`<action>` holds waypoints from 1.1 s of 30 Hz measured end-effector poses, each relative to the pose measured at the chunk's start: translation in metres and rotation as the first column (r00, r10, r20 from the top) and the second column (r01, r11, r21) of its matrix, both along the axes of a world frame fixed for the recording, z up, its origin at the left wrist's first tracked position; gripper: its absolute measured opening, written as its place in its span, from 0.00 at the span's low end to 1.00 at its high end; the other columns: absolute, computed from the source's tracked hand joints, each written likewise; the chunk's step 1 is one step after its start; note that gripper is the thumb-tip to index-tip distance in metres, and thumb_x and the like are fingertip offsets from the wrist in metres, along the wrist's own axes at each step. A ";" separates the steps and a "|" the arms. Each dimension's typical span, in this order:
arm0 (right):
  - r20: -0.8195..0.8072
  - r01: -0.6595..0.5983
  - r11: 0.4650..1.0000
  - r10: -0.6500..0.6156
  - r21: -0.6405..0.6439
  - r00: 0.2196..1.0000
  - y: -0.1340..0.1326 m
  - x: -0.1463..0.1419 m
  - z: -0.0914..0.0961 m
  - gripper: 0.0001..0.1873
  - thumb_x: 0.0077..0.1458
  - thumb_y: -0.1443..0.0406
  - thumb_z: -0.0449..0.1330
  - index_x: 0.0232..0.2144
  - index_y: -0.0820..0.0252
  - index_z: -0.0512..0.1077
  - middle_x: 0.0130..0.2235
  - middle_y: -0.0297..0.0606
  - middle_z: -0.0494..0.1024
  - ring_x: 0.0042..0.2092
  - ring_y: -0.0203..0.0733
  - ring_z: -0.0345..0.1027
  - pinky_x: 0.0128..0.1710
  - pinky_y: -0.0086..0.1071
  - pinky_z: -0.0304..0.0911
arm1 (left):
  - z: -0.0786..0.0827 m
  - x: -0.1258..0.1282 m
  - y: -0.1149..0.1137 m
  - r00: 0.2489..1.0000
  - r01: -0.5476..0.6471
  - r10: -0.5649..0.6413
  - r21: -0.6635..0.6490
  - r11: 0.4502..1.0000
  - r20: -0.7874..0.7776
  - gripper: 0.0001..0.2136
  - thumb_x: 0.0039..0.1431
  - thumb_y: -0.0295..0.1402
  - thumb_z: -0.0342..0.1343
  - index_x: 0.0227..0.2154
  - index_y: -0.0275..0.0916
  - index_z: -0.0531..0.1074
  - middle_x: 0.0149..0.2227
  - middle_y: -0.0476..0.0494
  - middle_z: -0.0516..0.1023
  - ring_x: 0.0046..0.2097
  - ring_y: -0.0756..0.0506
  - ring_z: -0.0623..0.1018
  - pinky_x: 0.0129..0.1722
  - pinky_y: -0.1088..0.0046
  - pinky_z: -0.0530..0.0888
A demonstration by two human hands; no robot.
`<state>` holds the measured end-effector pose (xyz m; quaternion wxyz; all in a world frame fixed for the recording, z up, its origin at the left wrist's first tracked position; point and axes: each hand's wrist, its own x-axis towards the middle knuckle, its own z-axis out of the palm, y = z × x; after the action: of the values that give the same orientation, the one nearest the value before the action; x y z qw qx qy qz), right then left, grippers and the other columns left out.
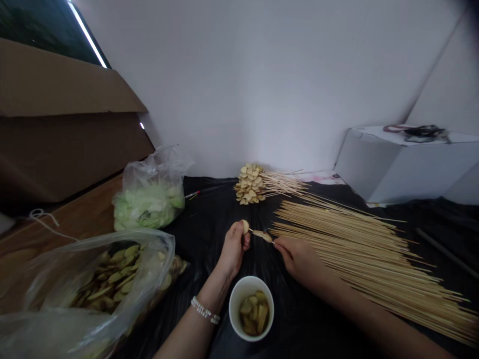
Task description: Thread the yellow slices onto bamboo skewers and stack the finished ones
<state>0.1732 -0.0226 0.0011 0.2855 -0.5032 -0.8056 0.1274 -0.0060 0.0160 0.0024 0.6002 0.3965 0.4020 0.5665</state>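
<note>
A thin bamboo skewer (258, 233) carrying pale yellow potato slices (263, 236) is held between both hands, above a black plastic sheet (204, 214) covering the table. The left hand (234, 249) is closed, its fingers curled around a slice at the skewer's tip. The right hand (298, 258) is nearly closed, pinching the skewer's other end between thumb and forefinger. Just below the hands stands a round white bowl (251, 279) holding slices in yellowish liquid. To the right lies a fanned pile of long bamboo skewers (348, 249). Farther ahead sits a bundle of slice-laden skewers (249, 184). To the left, a clear plastic bag of pale slices (112, 279) rests on the sheet's edge
</note>
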 end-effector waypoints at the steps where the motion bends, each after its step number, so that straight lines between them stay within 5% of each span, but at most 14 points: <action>1: 0.044 0.009 0.999 -0.010 0.036 0.999 -0.001 0.000 -0.001 0.15 0.62 0.66 0.45 0.28 0.59 0.70 0.29 0.38 0.75 0.33 0.39 0.67 0.34 0.30 0.54 | 0.000 0.000 0.000 1.000 0.000 0.000 0.000 1.000 0.002 0.16 0.54 0.47 0.55 0.27 0.38 0.61 0.17 0.56 0.61 0.19 0.56 0.57 0.17 0.82 0.52; 5: 0.071 0.016 0.998 -0.020 0.057 0.997 -0.005 -0.001 0.001 0.16 0.62 0.66 0.44 0.29 0.59 0.69 0.29 0.39 0.74 0.33 0.39 0.67 0.35 0.31 0.54 | 0.000 0.001 -0.001 1.000 -0.007 0.008 0.008 1.000 -0.003 0.16 0.54 0.47 0.55 0.27 0.39 0.61 0.17 0.56 0.61 0.19 0.56 0.57 0.17 0.82 0.52; 12: -0.166 -0.057 0.982 0.027 -0.180 0.986 0.001 -0.002 0.008 0.13 0.60 0.65 0.49 0.28 0.58 0.71 0.27 0.34 0.75 0.30 0.37 0.67 0.30 0.28 0.55 | -0.002 0.001 -0.001 1.000 -0.006 0.006 0.034 0.999 -0.013 0.16 0.55 0.47 0.54 0.27 0.39 0.61 0.17 0.56 0.61 0.19 0.56 0.56 0.17 0.81 0.51; 19: 0.227 0.018 0.991 -0.048 0.133 0.973 -0.005 0.002 0.002 0.12 0.60 0.70 0.46 0.32 0.60 0.70 0.30 0.41 0.75 0.30 0.39 0.66 0.30 0.31 0.52 | -0.002 0.002 -0.002 1.000 0.004 -0.004 0.008 1.000 -0.001 0.16 0.54 0.48 0.55 0.27 0.39 0.62 0.17 0.57 0.61 0.19 0.56 0.56 0.17 0.81 0.51; 23: 0.058 0.000 0.999 -0.003 0.050 0.998 -0.003 0.002 0.005 0.14 0.61 0.68 0.46 0.29 0.59 0.69 0.29 0.38 0.75 0.31 0.38 0.67 0.32 0.30 0.54 | 0.000 0.002 -0.002 1.000 0.012 -0.013 0.003 1.000 0.013 0.17 0.53 0.48 0.56 0.27 0.39 0.61 0.17 0.57 0.61 0.18 0.56 0.56 0.17 0.81 0.51; 29: -0.267 -0.130 0.941 0.044 -0.313 0.963 0.003 0.000 0.015 0.14 0.61 0.64 0.48 0.28 0.59 0.71 0.19 0.30 0.69 0.22 0.35 0.63 0.24 0.27 0.54 | 0.004 -0.002 -0.001 0.999 0.040 -0.040 0.019 0.999 0.033 0.17 0.53 0.47 0.56 0.27 0.38 0.62 0.17 0.56 0.62 0.18 0.56 0.56 0.17 0.81 0.52; 33: -0.130 -0.040 0.993 0.026 -0.111 0.991 0.000 0.001 0.012 0.13 0.60 0.66 0.49 0.28 0.59 0.71 0.26 0.34 0.74 0.29 0.37 0.66 0.30 0.28 0.56 | 0.003 -0.002 -0.001 0.999 0.032 -0.032 0.021 0.999 0.025 0.17 0.54 0.47 0.56 0.27 0.38 0.63 0.17 0.56 0.61 0.19 0.56 0.56 0.17 0.81 0.51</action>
<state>0.1740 -0.0222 0.0129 0.3055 -0.4959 -0.7854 0.2096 -0.0078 0.0149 0.0050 0.6102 0.4019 0.3818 0.5660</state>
